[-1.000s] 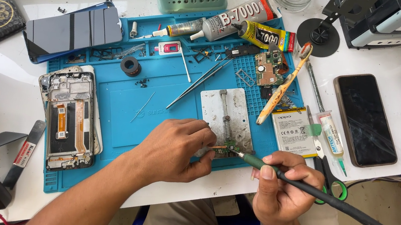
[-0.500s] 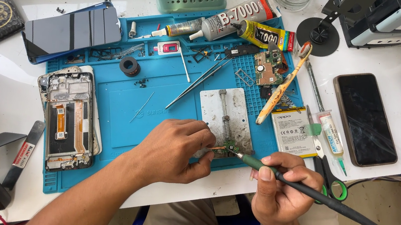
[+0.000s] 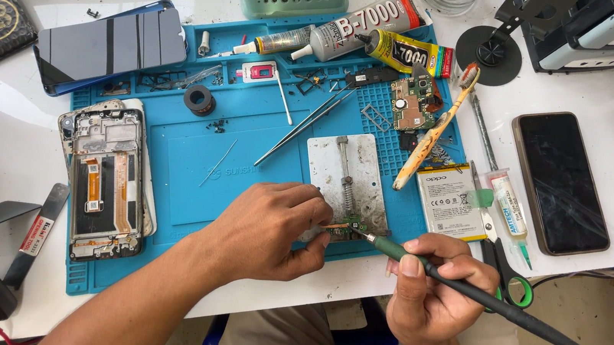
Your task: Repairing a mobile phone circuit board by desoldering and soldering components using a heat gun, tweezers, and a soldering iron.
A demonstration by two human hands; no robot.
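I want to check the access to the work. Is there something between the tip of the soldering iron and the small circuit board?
Nothing visible. The right hand brings the soldering iron tip straight onto the small circuit board, which the left hand steadies from the other side on the metal holder plate.

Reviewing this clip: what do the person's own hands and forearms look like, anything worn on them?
Both are bare. The left hand and its forearm show no sleeve, glove, watch or ring in view. The right hand is likewise ungloved, with no ring or wristband visible; its forearm leaves the frame just past the wrist. Short, unpainted nails show on the fingers.
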